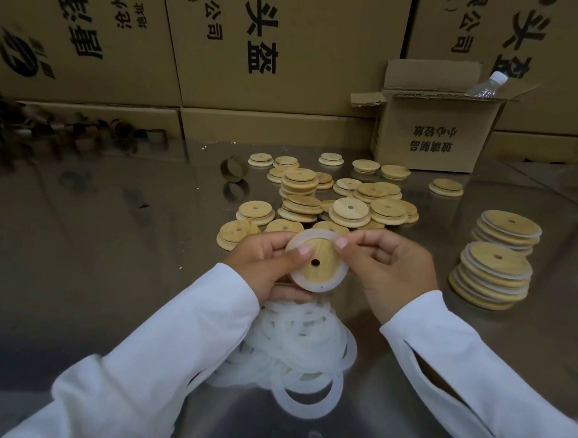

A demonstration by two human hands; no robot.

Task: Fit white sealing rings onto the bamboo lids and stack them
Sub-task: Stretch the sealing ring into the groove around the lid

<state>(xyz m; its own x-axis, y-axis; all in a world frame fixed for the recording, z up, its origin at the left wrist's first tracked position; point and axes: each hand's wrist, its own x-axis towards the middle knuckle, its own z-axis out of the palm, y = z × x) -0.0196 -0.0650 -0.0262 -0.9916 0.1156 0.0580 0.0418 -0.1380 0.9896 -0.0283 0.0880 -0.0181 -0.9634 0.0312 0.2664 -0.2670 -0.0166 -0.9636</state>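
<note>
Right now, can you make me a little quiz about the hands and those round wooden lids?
1. True or false: the left hand and right hand both hold one bamboo lid.
2. Where is the pile of loose rings? A: just below the hands. B: inside a box. C: on a shelf.
3. How many stacks of ringed lids stand to the right?
Key: 1 true; 2 A; 3 two.
</note>
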